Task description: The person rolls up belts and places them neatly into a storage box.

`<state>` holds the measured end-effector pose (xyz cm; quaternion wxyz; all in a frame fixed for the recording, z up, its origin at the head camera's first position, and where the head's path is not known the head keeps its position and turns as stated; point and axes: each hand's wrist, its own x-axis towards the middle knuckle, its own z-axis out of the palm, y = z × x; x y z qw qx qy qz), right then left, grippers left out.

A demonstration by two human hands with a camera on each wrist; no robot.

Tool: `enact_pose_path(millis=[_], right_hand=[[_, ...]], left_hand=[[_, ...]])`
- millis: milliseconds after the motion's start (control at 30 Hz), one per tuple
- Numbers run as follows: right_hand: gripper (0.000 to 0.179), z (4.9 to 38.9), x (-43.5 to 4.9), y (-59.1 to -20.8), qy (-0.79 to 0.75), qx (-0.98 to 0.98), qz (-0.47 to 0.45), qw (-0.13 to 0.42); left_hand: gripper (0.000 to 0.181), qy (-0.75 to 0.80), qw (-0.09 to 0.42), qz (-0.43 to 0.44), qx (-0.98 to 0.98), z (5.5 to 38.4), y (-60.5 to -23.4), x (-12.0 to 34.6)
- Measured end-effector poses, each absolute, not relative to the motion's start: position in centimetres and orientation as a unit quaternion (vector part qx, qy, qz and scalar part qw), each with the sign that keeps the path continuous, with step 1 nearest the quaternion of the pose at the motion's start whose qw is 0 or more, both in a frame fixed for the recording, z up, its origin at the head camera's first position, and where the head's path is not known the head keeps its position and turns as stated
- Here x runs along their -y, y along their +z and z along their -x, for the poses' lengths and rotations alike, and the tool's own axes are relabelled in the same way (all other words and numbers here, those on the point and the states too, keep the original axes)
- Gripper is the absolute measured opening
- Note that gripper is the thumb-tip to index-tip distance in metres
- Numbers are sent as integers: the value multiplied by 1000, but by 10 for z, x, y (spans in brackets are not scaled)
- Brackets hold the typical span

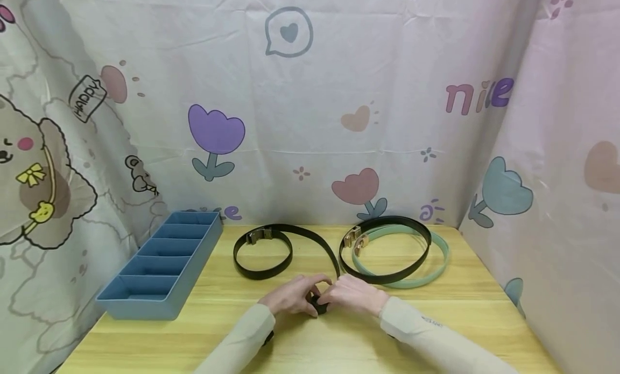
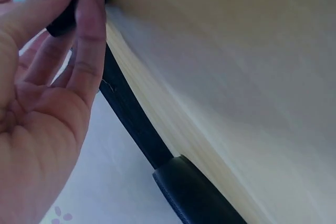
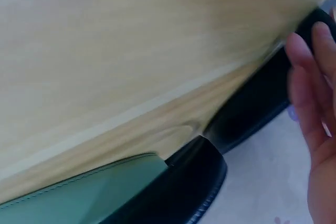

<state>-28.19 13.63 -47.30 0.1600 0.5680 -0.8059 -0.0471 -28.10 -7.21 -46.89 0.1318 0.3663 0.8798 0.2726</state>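
Note:
Near the front middle of the table, my left hand (image 1: 289,295) holds a small, tightly curled piece of black belt (image 1: 319,306) between thumb and fingers. My right hand (image 1: 357,294) meets it from the other side, fingertips gripping the same curl. In the right wrist view, the fingers (image 3: 307,85) lie against the dark strap (image 3: 257,98). From the hands the black strap (image 1: 322,244) runs back and left towards a loop with a dark metal buckle (image 1: 260,235). In the left wrist view, thumb and fingers pinch the black roll (image 2: 67,17).
Right of the hands, a black belt (image 1: 387,279) with a metal buckle lies looped, overlapping a looped mint-green belt (image 1: 438,274). A blue organizer box (image 1: 194,274) with several compartments stands at the left. A patterned curtain (image 1: 300,94) hangs behind and beside the wooden table (image 1: 465,309).

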Motion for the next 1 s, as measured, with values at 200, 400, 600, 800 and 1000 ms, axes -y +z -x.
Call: enact_pose_path(millis=[200, 400, 600, 800, 1000], right_hand=[[11, 285, -131, -474, -48, 799, -572, 176], [12, 282, -128, -478, -6, 813, -548, 195], [10, 281, -131, -479, 35, 814, -555, 166], [17, 282, -138, -474, 38, 823, -549, 143], [9, 279, -130, -477, 37, 829, -535, 159]], left_hand=[[80, 266, 125, -350, -890, 280, -468, 74], [32, 244, 71, -331, -909, 274, -469, 70], [16, 218, 28, -354, -909, 273, -470, 66], [20, 209, 49, -358, -909, 277, -471, 69], [18, 236, 44, -337, -910, 273, -470, 66]])
